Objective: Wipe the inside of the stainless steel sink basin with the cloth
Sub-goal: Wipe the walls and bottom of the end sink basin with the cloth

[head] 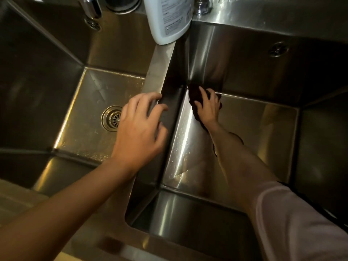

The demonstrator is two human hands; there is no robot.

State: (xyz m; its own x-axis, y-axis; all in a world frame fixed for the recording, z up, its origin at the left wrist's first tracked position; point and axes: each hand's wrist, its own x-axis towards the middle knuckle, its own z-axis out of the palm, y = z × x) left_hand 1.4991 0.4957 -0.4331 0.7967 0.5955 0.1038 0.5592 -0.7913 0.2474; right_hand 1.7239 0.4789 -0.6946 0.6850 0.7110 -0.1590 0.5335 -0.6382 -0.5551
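Pressed flat under my right hand (208,107), the dark cloth (195,99) sits on the floor of the right-hand basin (254,129), pushed into its far left corner where the floor meets the back wall and the divider wall; my fingers lie spread over it, pushing down rather than bunching it. My left hand (140,127) holds nothing: it rests on the steel divider (160,68) between the two basins, fingers loosely bent over its edge as a brace. From the head view I judge the wipe to be partway along. Water beads and a streak show on the basin floor just near of the cloth, along the divider side, so that strip looks unfinished, and I cannot tell whether the right and near walls have been wiped. The left basin (79,102) with its drain strainer (113,118) shows speckled droplets. A white plastic bottle (167,17) stands at the far end of the divider, beside the chrome tap (91,8).
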